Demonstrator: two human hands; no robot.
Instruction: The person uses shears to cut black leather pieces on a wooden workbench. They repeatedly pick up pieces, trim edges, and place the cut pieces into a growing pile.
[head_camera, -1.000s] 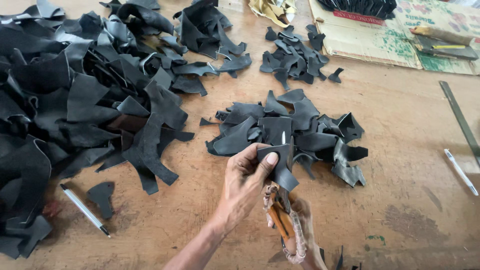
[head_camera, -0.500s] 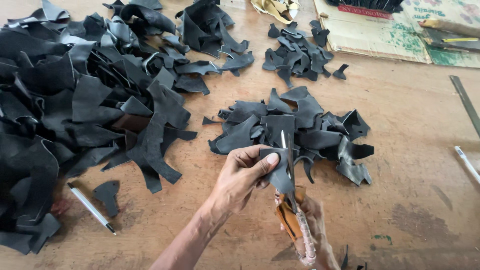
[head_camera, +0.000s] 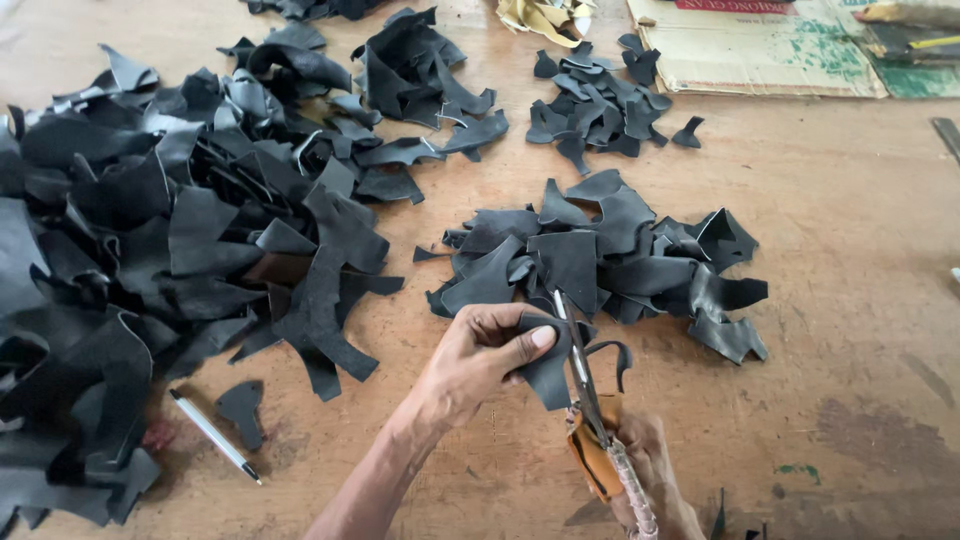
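Two hands work below the middle scrap pile (head_camera: 600, 255): my left grip (head_camera: 478, 358) pinches a black leather piece (head_camera: 552, 362), my right grip (head_camera: 645, 475) clasps scissors (head_camera: 580, 370). One flat cardboard sheet (head_camera: 740, 60), green-printed, lies beyond that pile.

Two hands (head_camera: 480, 355), one pair of scissors (head_camera: 580, 375), one pen (head_camera: 215, 437), four scrap heaps (head_camera: 600, 250)

Bright, even daylight, soft short shadows; sharp at centre, slight wide-angle stretch and softness toward the frame's edges.
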